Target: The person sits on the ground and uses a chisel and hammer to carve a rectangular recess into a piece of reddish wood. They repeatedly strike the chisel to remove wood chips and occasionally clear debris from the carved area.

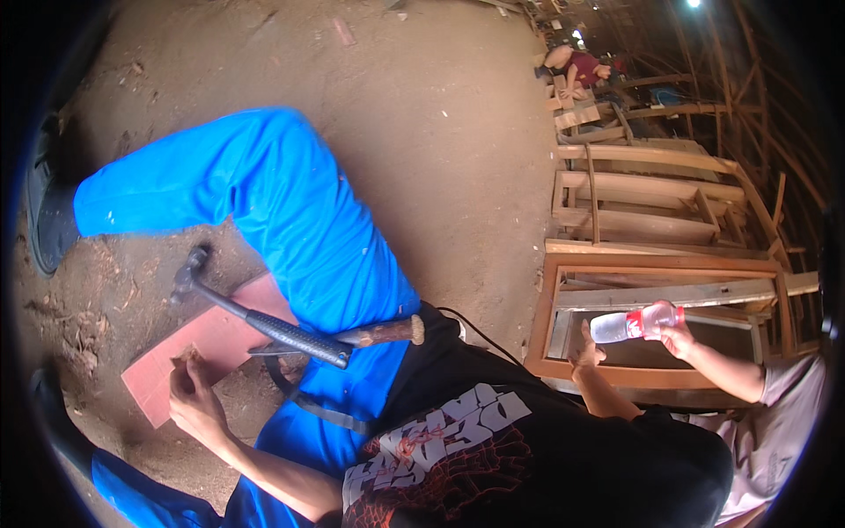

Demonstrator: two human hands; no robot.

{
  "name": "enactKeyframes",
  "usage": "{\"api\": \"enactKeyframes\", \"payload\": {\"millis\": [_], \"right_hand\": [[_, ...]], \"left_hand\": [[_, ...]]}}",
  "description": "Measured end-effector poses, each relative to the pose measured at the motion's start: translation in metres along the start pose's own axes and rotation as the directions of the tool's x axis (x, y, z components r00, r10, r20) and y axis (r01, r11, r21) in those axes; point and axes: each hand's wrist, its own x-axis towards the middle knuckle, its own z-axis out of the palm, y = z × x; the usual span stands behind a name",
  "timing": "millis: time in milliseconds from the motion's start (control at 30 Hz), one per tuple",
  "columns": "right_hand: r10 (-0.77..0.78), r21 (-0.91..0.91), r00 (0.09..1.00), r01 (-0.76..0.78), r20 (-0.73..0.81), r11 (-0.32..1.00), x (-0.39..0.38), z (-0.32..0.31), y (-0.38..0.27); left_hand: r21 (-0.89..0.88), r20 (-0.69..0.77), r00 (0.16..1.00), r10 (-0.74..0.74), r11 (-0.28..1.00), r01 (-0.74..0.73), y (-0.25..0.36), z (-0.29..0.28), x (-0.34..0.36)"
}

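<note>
My left hand (pixel 199 403) is at a reddish wooden board (pixel 163 370), its fingertips pinched together over a small rough notch; what they hold, if anything, is too small to name. A hammer (pixel 251 315) with a black grip lies across the board and my blue-trousered thigh. Beside its grip rests a tool with a round wooden handle (pixel 387 332), apparently a chisel; its blade is partly hidden. My right hand (pixel 587 350) is open, fingers apart, close to the base of a clear plastic bottle (pixel 620 327) with a red label and cap. Another person's hand (pixel 678 340) grips that bottle.
Wooden frames (pixel 539 326) and planks stand stacked on the right. The other person's sleeve (pixel 788 396) is at the lower right. A further person (pixel 585 70) is bent over wooden pieces at the far upper right. Wood chips lie on the dirt floor (pixel 440 132) near my feet.
</note>
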Motion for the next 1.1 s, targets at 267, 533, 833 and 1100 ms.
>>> {"api": "enactKeyframes", "payload": {"millis": [267,533,833,1100], "right_hand": [[0.001,0.079,0.953,-0.026,0.302,0.997,-0.027,0.026,-0.04],[-0.029,0.133,0.827,-0.055,0.561,0.99,-0.032,0.083,-0.079],[-0.166,0.393,0.65,-0.221,0.742,0.892,-0.163,0.211,-0.135],[-0.266,0.326,0.227,-0.292,0.937,0.899,-0.262,0.364,-0.155]], "left_hand": [[-0.122,0.04,0.992,-0.119,0.985,0.123,0.017,-0.005,0.004],[-0.16,-0.042,0.983,-0.177,0.973,0.168,0.001,-0.014,0.003],[-0.204,-0.085,0.977,-0.195,0.963,0.174,0.005,-0.009,-0.004],[-0.115,-0.091,0.975,-0.202,0.975,0.191,0.014,-0.012,-0.001]]}}
